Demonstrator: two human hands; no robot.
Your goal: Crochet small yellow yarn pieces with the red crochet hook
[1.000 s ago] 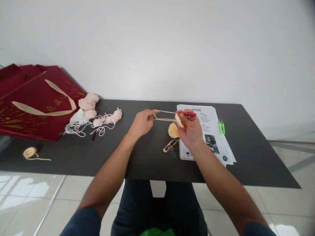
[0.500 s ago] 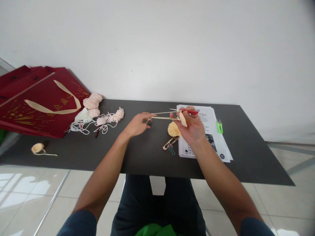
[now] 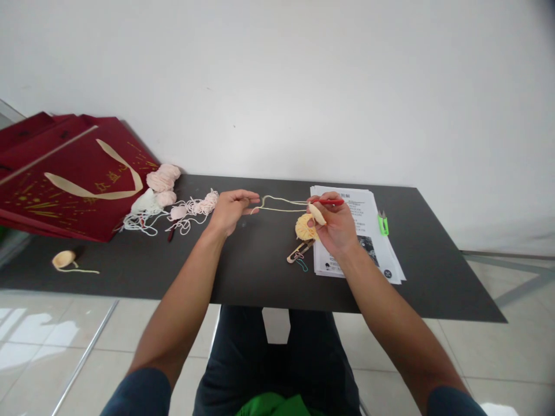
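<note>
My right hand [image 3: 336, 226] is closed round a red-handled crochet hook [image 3: 332, 202] and pinches a small cream crocheted piece [image 3: 316, 214] just above the black table [image 3: 260, 260]. A cream yarn strand [image 3: 277, 204] sags in a loop from that piece leftward to my left hand [image 3: 232, 208], whose fingers are curled over the strand's end. A yellow crocheted disc [image 3: 303, 227] lies on the table under my right hand, beside a wooden clip with a green marker [image 3: 300, 254].
A stack of printed sheets [image 3: 368, 231] lies to the right with green thread snips [image 3: 383, 223] next to it. Pink and white yarn bundles [image 3: 169, 199] sit left of centre. Red gift bags [image 3: 65, 173] lean at far left, with a small cream yarn piece [image 3: 64, 259] close by.
My left hand has moved left, away from my right hand. The yarn, taut before, now hangs slack in a loop. The camera view has shifted slightly.
</note>
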